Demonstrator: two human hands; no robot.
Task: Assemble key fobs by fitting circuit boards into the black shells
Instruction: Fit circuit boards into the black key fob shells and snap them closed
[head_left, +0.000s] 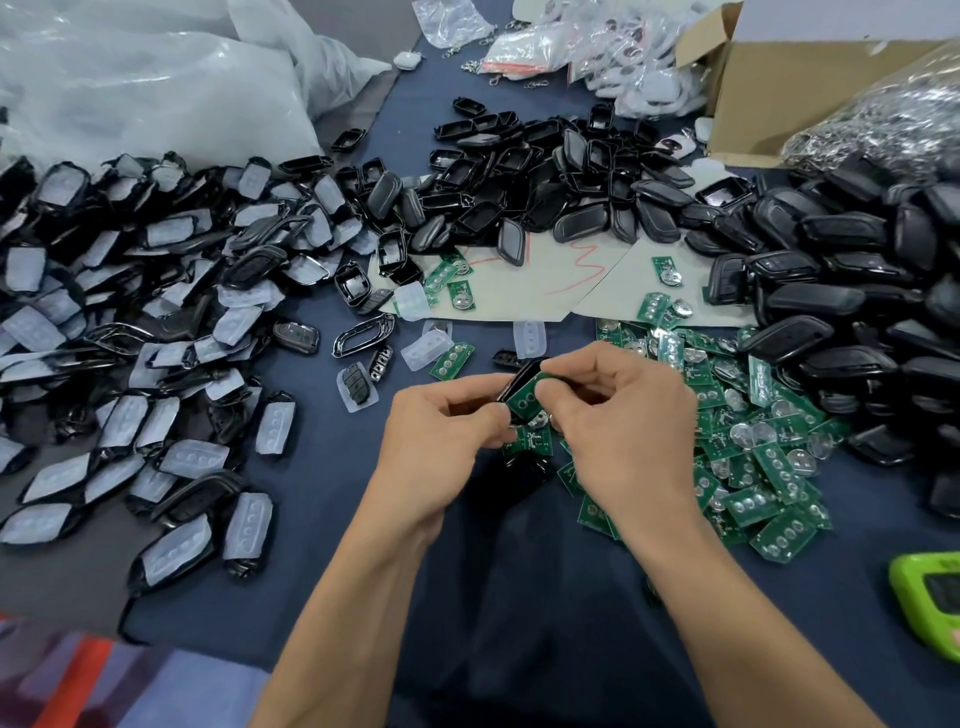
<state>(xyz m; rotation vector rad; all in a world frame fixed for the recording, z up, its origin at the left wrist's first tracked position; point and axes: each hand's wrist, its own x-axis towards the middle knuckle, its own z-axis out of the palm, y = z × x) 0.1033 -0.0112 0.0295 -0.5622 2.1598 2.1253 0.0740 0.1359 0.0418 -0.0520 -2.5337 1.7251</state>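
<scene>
Head view: one board meeting one shell, both held just above the table (322, 431).
I saw the left hand (441, 421) pinching a black shell (519, 375) while the right hand (623, 415) pinched a green circuit board (523, 399) against its open side; not seated, I judged, so this fob was half-done; loose boards (753, 457) lay heaped at right, dozens, too many to count; empty shells (545, 192) were piled behind, likewise uncounted; shells with pale button pads (156, 364) crowded the left; most work remained.
</scene>
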